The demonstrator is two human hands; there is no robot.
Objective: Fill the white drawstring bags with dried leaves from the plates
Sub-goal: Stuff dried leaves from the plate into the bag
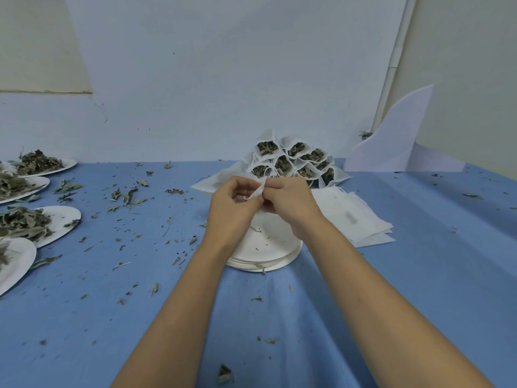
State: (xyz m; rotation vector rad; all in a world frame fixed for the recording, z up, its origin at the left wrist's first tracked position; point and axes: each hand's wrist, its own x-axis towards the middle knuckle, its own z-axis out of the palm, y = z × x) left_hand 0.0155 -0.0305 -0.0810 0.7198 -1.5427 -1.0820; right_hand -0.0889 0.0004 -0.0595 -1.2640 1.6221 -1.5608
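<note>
My left hand [233, 204] and my right hand [291, 201] meet above a stack of white plates [265, 247] at the table's middle. Between their fingertips they pinch the top edge of a white drawstring bag [257, 191]; most of the bag is hidden behind my hands. Just behind stands a pile of filled bags [293, 161], open tops showing dark dried leaves. Flat unfilled bags [355, 217] lie stacked to the right. Plates heaped with dried leaves [30, 222] line the left edge.
Leaf crumbs are scattered over the blue tablecloth [140, 275], thickest at the left and centre. A white folded sheet [397, 141] leans against the wall at the back right. The wall runs close behind the filled bags.
</note>
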